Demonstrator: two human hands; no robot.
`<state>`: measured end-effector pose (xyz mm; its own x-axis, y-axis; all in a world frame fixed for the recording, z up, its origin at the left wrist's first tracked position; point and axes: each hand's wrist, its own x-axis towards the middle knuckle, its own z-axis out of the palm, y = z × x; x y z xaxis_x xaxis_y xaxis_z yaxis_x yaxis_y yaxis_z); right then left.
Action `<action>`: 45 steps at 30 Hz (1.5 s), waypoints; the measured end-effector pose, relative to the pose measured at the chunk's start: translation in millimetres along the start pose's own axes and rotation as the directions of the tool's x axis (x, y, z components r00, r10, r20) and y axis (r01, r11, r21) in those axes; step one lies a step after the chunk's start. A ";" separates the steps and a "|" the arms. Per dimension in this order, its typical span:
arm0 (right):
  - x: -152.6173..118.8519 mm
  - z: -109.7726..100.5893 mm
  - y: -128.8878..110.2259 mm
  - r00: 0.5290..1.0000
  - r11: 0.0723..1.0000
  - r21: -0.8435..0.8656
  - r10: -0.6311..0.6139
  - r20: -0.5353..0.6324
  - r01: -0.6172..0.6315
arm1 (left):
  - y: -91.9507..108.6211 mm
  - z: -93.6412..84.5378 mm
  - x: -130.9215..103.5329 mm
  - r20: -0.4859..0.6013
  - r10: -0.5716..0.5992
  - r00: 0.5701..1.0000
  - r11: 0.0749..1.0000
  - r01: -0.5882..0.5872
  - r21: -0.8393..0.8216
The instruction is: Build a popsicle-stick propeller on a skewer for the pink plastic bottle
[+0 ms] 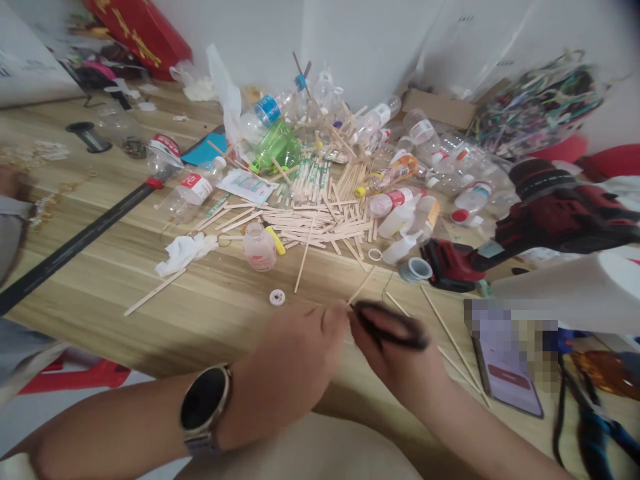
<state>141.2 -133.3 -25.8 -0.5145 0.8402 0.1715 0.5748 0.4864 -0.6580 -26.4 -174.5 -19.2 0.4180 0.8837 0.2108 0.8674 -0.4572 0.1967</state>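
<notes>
My left hand, with a watch on its wrist, is closed near the table's front edge. Its fingertips pinch something by the end of a thin wooden stick. Touching or nearly touching it, my right hand is closed around scissors with dark handles; the blades are mostly hidden and blurred. A small round white disc lies beyond my left hand, and an open clear bottle stands behind it. Several thin sticks lie to the right of my right hand.
Flat wooden sticks and plastic bottles crowd the table's middle and back. A red and black power tool, a phone and pliers are at right. A long dark bar crosses the left side, near another person's sleeve.
</notes>
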 end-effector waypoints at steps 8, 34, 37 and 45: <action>3.1 -1.1 -1.6 0.999 0.999 -0.009 -0.031 -0.009 0.031 | -3.5 7.4 -1.9 -0.012 0.010 1.000 0.999 -0.010 0.030; 0.1 6.3 6.0 0.996 0.997 0.034 0.066 -0.053 -0.064 | -6.5 16.8 1.8 0.031 -0.012 0.999 0.999 0.013 -0.043; 1.6 3.4 -0.6 0.931 0.890 0.311 0.260 0.256 -0.334 | -7.7 19.3 1.5 -0.116 0.105 0.988 0.990 -0.094 0.101; -0.3 3.8 8.0 0.995 0.992 -0.110 -0.070 -0.077 0.061 | -8.7 16.6 0.9 0.000 -0.002 1.000 0.999 0.002 -0.043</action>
<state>143.5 -130.6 -33.9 -0.5029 0.8200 0.2732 0.6088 0.5605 -0.5615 -29.1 -168.0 -36.6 0.4165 0.8846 0.2100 0.8558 -0.4594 0.2379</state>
